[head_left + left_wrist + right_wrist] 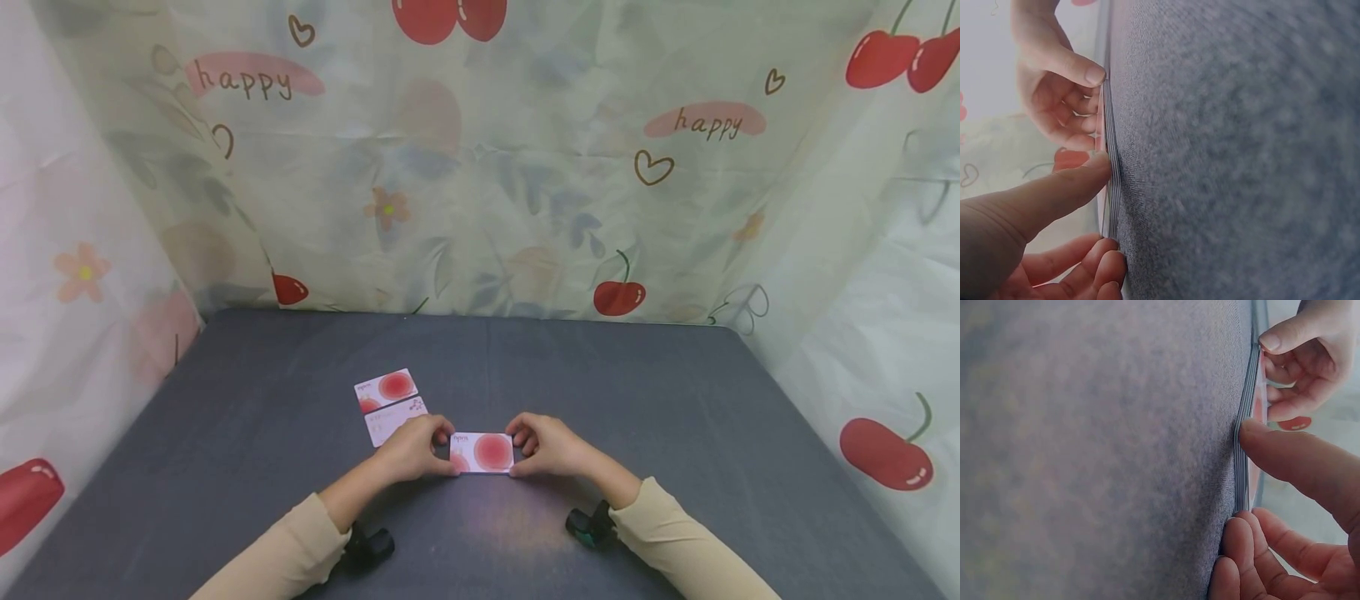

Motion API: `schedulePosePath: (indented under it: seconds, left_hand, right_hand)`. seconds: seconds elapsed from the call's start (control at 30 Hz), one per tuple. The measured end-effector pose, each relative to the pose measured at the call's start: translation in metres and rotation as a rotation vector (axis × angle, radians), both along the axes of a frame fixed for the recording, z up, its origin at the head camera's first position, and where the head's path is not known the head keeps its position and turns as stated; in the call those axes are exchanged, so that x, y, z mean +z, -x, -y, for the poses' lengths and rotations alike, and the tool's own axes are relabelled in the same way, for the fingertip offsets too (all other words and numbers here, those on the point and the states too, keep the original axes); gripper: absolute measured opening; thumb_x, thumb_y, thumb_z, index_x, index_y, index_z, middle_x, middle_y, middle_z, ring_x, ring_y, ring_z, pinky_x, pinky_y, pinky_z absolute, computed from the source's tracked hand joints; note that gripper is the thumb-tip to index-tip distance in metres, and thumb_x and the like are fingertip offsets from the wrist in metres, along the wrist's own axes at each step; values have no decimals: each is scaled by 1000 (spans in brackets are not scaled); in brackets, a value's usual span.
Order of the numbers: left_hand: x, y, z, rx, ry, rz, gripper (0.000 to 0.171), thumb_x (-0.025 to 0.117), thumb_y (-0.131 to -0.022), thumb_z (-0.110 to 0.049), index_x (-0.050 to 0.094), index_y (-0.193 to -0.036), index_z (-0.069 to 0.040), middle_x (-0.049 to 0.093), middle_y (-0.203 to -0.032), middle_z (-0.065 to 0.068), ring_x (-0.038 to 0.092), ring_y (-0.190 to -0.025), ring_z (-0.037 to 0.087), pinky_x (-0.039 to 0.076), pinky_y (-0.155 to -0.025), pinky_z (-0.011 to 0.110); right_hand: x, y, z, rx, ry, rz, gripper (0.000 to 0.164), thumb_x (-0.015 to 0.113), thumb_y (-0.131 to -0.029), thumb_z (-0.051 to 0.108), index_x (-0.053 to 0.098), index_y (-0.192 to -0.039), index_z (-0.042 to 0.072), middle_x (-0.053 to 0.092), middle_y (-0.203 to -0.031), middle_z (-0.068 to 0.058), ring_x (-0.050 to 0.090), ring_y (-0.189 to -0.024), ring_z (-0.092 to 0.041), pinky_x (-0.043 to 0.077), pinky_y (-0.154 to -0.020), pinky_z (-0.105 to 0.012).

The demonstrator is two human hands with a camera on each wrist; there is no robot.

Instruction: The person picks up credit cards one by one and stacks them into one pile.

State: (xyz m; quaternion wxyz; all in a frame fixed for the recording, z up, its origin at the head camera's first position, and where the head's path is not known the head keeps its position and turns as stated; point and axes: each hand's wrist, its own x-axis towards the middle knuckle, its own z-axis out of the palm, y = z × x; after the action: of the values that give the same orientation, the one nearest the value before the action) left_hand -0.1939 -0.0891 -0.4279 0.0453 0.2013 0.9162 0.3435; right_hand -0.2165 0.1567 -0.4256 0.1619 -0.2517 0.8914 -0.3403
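A low stack of pink-and-white cards lies flat on the dark table, its top card printed with red circles. My left hand grips the stack at its left end, thumb on the near corner and fingers round the far side. On the opposite end, my right hand holds it in the same way. Seen from the side in the left wrist view, several thin layers show along the edge of the stack. The right wrist view shows this layered edge too, down against the cloth.
Two more cards lie tilted beyond my left hand: one with red circles, and a paler one partly behind that hand. The grey cloth-covered table is bordered by patterned curtains at the back and sides.
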Motion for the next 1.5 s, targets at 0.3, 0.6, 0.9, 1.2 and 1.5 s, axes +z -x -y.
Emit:
schedulePosePath:
  seconds: [0.3, 0.6, 0.9, 1.2, 1.5]
  left_hand:
    - [0, -1, -1, 2, 13, -17, 44, 84, -63, -16, 66, -98, 4, 61, -80, 9, 48, -70, 14, 39, -62, 23]
    - [1, -1, -2, 7, 38, 12, 47, 84, -64, -18, 66, -102, 3, 62, -83, 9, 49, -73, 15, 40, -64, 25]
    - [6, 0, 4, -15, 5, 43, 52, 84, -65, -20, 64, -107, 4, 62, -84, 9, 49, -69, 13, 40, -62, 22]
    - [12, 1, 19, 6, -61, 53, 53, 82, -66, -17, 62, -110, 4, 62, -87, 11, 52, -67, 11, 44, -62, 21]
    - [15, 3, 38, 61, -117, 82, 52, 80, -68, -16, 60, -112, 5, 61, -91, 15, 54, -70, 13, 45, -62, 23]
  right_hand:
    - [1, 0, 0, 9, -16, -10, 48, 81, -69, 15, 57, -107, 0, 60, -93, -8, 55, -80, -14, 46, -70, -20]
    - [3, 1, 1, 5, -39, 16, 48, 81, -70, 16, 57, -109, 1, 59, -94, -7, 54, -82, -14, 46, -71, -21]
    - [6, 4, -1, 34, -15, 26, 50, 80, -70, 15, 56, -110, -1, 60, -94, -10, 57, -82, -15, 47, -72, -21]
    - [15, 14, 5, 54, 6, -8, 40, 74, -78, 19, 58, -109, 1, 62, -94, -10, 58, -80, -12, 48, -72, -22]
    - [23, 26, 25, 81, 0, -59, 38, 72, -80, 22, 60, -110, 2, 63, -94, -8, 60, -83, -13, 50, -75, -25]
